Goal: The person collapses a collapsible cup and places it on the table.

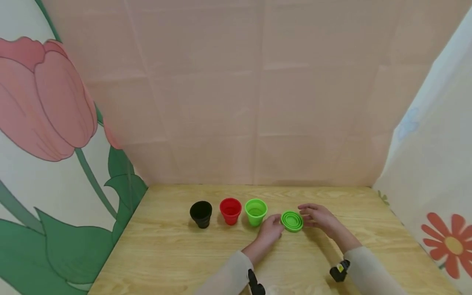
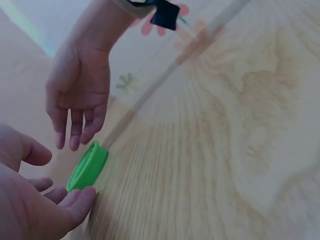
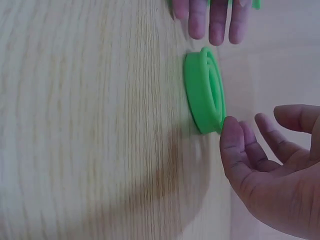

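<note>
A flattened green collapsible cup [image 1: 292, 221] lies on the wooden table, its rings nested inside one another. My left hand [image 1: 271, 229] is at its left side with relaxed fingers, the fingertips close to the rim. On the other side is my right hand [image 1: 320, 217], fingers loosely bent and near the rim. In the right wrist view the flattened cup [image 3: 204, 92] stays on the tabletop between both hands, and neither hand grips it. Whether fingertips touch it is hard to tell.
To the left stand three expanded cups in a row: black [image 1: 201, 214], red [image 1: 230, 211] and green [image 1: 255, 212]. The wooden table [image 1: 166, 246] meets a pink cloth backdrop [image 1: 221, 102] behind. Flower-printed sheets hang at both sides.
</note>
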`<state>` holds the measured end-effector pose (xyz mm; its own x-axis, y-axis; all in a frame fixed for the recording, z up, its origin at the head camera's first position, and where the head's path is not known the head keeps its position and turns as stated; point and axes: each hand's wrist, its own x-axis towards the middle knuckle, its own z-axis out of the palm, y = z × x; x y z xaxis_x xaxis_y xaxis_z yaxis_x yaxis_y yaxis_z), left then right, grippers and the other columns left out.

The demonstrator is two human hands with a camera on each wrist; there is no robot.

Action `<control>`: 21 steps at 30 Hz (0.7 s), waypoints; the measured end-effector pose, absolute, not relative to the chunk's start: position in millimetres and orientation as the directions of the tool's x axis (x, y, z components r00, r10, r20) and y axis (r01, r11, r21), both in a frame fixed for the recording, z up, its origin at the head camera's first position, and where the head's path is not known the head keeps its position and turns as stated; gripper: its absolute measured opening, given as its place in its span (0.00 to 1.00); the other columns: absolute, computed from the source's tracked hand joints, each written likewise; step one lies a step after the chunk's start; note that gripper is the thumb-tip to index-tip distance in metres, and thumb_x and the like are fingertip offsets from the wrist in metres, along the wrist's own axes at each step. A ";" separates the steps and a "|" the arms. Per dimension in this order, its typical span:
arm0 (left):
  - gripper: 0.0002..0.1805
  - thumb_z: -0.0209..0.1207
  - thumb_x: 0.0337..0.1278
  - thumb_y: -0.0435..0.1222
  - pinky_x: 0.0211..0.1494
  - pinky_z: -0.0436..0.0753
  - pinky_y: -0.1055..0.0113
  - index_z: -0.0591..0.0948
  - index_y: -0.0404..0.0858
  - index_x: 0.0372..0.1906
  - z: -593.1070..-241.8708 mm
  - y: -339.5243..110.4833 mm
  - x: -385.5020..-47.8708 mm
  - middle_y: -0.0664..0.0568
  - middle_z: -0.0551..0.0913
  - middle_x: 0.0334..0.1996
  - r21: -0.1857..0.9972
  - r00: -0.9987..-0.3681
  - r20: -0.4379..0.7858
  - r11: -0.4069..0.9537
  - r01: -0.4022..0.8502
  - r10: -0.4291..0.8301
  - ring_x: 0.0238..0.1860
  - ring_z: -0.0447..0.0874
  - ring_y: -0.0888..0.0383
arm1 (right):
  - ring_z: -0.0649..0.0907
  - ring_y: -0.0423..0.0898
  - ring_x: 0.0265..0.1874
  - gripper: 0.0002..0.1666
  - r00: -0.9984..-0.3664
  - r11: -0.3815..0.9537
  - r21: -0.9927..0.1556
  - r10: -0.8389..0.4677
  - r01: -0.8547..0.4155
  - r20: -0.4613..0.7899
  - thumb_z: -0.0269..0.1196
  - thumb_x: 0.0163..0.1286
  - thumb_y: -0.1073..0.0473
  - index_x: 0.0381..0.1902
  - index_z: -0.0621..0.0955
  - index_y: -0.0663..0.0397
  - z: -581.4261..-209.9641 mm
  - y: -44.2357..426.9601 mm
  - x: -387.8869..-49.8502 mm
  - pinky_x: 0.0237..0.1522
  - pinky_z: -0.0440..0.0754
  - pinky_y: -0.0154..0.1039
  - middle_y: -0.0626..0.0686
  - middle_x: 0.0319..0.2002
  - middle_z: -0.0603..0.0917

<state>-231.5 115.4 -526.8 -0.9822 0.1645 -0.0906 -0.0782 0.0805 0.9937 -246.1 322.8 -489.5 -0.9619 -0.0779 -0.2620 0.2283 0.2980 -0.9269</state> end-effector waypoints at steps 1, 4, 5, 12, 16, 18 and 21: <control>0.30 0.58 0.47 0.23 0.34 0.81 0.71 0.79 0.30 0.61 -526.1 112.7 -229.1 0.40 0.82 0.57 0.994 -0.981 -0.087 0.088 -0.072 0.174 0.41 0.82 0.57 | 0.82 0.57 0.51 0.28 -0.962 0.301 -0.928 -0.093 0.218 -0.256 0.53 0.79 0.58 0.68 0.68 0.73 -489.6 322.1 -245.6 0.54 0.85 0.52 0.72 0.61 0.74; 0.30 0.58 0.46 0.24 0.35 0.81 0.70 0.79 0.30 0.61 -523.0 103.6 -222.7 0.41 0.82 0.57 0.994 -0.974 -0.064 0.100 -0.043 0.216 0.40 0.82 0.57 | 0.82 0.58 0.52 0.27 -0.964 0.298 -0.933 -0.107 0.200 -0.241 0.51 0.80 0.59 0.68 0.68 0.73 -490.1 320.2 -244.6 0.53 0.85 0.49 0.72 0.62 0.74; 0.29 0.58 0.47 0.25 0.39 0.82 0.69 0.79 0.31 0.61 -522.2 100.6 -220.7 0.42 0.82 0.57 0.994 -0.971 -0.064 0.101 -0.041 0.229 0.43 0.82 0.56 | 0.82 0.58 0.52 0.27 -0.965 0.298 -0.935 -0.114 0.193 -0.236 0.51 0.80 0.59 0.68 0.68 0.73 -490.3 319.6 -244.3 0.53 0.85 0.49 0.72 0.63 0.74; 0.26 0.60 0.57 0.30 0.58 0.82 0.56 0.78 0.35 0.64 -517.6 75.5 -208.7 0.43 0.81 0.60 0.979 -0.950 -0.044 0.203 0.021 0.309 0.57 0.81 0.47 | 0.79 0.62 0.55 0.27 -0.973 0.277 -0.952 -0.149 0.129 -0.175 0.48 0.82 0.59 0.68 0.66 0.75 -489.3 313.7 -243.1 0.56 0.84 0.52 0.74 0.64 0.72; 0.25 0.60 0.61 0.30 0.59 0.82 0.58 0.77 0.36 0.65 -516.5 61.1 -203.6 0.44 0.81 0.60 0.966 -0.939 -0.025 0.250 0.066 0.344 0.58 0.81 0.48 | 0.79 0.62 0.56 0.27 -0.976 0.272 -0.956 -0.153 0.112 -0.157 0.48 0.82 0.59 0.68 0.66 0.75 -489.3 307.5 -241.9 0.58 0.83 0.53 0.74 0.64 0.72; 0.26 0.60 0.61 0.30 0.58 0.82 0.60 0.77 0.36 0.65 -516.2 54.6 -201.2 0.45 0.81 0.60 0.958 -0.934 -0.018 0.272 0.086 0.356 0.57 0.81 0.48 | 0.79 0.61 0.56 0.27 -0.977 0.280 -0.954 -0.148 0.107 -0.153 0.50 0.81 0.59 0.68 0.67 0.75 -490.4 304.1 -240.9 0.58 0.82 0.53 0.73 0.64 0.72; 0.27 0.61 0.60 0.31 0.57 0.81 0.63 0.77 0.38 0.66 -515.2 45.1 -197.3 0.47 0.81 0.61 0.941 -0.925 0.001 0.312 0.129 0.379 0.58 0.81 0.47 | 0.81 0.58 0.55 0.27 -0.979 0.303 -0.948 -0.145 0.094 -0.144 0.54 0.78 0.60 0.67 0.68 0.75 -492.6 298.5 -240.2 0.58 0.82 0.53 0.72 0.64 0.73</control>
<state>-197.3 45.1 -515.2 -0.9254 0.3790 0.0010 0.1288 0.3118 0.9414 -240.2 298.5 -492.6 -0.9790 -0.1449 -0.1437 0.0943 0.3033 -0.9482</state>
